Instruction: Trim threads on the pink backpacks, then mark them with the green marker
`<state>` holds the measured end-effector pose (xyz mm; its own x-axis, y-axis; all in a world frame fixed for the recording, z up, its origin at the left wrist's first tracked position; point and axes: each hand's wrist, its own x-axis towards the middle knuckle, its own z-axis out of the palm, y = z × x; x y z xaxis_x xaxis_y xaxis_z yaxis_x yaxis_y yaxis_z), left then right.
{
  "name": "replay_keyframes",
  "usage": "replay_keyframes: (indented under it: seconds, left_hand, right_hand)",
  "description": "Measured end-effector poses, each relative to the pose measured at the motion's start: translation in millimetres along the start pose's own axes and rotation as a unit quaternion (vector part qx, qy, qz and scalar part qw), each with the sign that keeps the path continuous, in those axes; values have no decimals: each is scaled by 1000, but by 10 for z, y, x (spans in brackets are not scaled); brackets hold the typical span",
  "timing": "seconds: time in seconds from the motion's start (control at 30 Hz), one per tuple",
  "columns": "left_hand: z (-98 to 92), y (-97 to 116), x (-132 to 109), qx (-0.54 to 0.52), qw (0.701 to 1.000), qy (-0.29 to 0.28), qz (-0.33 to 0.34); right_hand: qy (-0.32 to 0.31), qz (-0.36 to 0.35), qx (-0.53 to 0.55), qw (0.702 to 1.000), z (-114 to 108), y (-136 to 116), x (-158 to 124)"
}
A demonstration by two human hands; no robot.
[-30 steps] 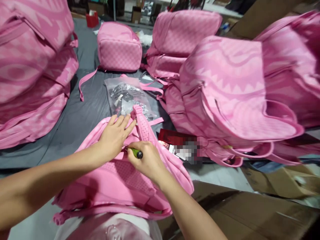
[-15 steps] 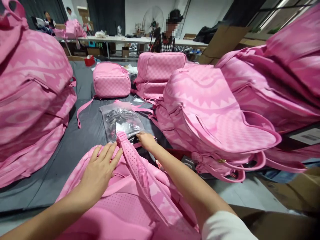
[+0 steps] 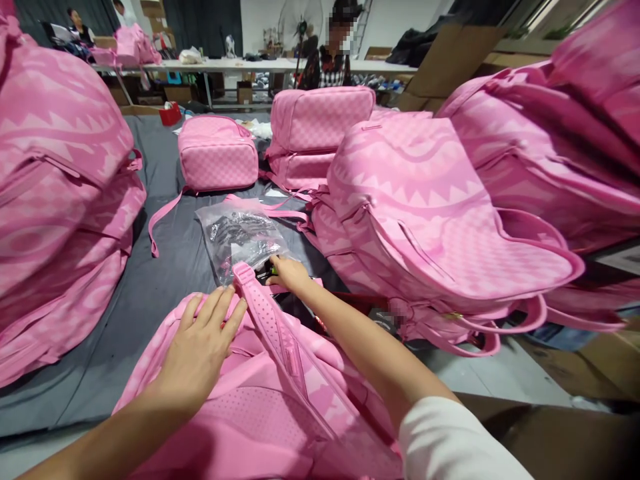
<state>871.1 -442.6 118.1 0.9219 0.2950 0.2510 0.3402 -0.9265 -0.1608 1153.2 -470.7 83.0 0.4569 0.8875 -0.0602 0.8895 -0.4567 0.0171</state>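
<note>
My left hand [image 3: 203, 337] lies flat, fingers outstretched, on a pink backpack [image 3: 250, 413] directly in front of me. That backpack's perforated shoulder strap [image 3: 265, 317] stands up just right of the fingertips. Past the strap, my right hand [image 3: 290, 275] reaches to the near end of a clear plastic bag [image 3: 245, 233] with dark contents. Its fingers are closed by a small black item [image 3: 265, 272]; what exactly they grip is partly hidden. A pink strap runs under the right wrist.
Big pink backpacks stand at the left [image 3: 65, 200] and right [image 3: 410, 200]. Smaller checkered pink bags [image 3: 219, 157] sit farther back on the grey-covered table [image 3: 165, 293]. Beyond are a white table [image 3: 215, 65], a fan [image 3: 301, 28], a person [image 3: 327, 70] and cardboard [image 3: 450, 67].
My right hand has shifted slightly up and left at the plastic bag, and more of the black item shows by its fingers. The left hand stays put. The view has tilted slightly.
</note>
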Motion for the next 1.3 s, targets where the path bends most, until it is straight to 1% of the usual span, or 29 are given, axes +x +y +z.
replay_keyframes:
  seconds: [0.13,0.23,0.37,0.47,0.63,0.73,0.87,0.93,1.0,1.03,1.07,1.1,1.13,1.17,1.2,1.23,1.27,1.3]
  left_hand:
    - [14,-6,-9,-1,1000,9,8]
    - [22,-16,-3,4,1000,11,8]
    - [22,-22,6,8,1000,9,6]
    - [13,-17,5,8,1000,5,8]
    - [-23,-11,-5,5,1000,6,9]
    - [-41,-15,4,-3,1000,9,9]
    - [-32,-35,22,-24,999,29,9]
    - [-29,-66,9,-51,998,42,14]
    - [-56,-115,-28,-118,990,66,30]
    - [-88,-143,-51,-176,980,88,34]
    - [-131,-169,-74,-247,961,119,29]
    - [-186,-190,-92,-323,934,153,7]
    - [-250,-204,-104,-399,898,181,-30]
    - [-317,-208,-106,-471,857,197,-75]
    - [-384,-203,-99,-538,813,190,-116]
    - [-447,-190,-87,-598,773,155,-143]
    - [-501,-171,-73,-651,737,97,-153]
    - [-544,-148,-62,-691,706,38,-150]
  right_hand:
    - [34,63,10,997,-63,63,121]
    - [52,81,20,995,-128,160,122]
    - [35,66,43,996,-256,302,69]
    - [26,66,58,996,-335,352,40]
    - [69,71,57,993,-345,324,-43]
    - [94,53,50,993,-314,323,-150]
    - [107,20,32,994,-294,333,-338]
    - [115,1,26,993,-322,318,-446]
    - [132,-10,24,991,-392,282,-580]
    - [152,-13,24,988,-442,252,-664]
    - [187,-21,24,982,-501,210,-760]
    - [238,-43,26,970,-565,155,-869]
    - [301,-84,29,949,-631,83,-990]
    - [368,-139,33,919,-696,-5,-1119]
    - [428,-203,38,880,-755,-106,-1251]
    - [469,-266,41,841,-805,-218,-1383]
    - [489,-321,42,810,-845,-331,-1509]
    - [493,-364,42,789,-872,-439,-1623]
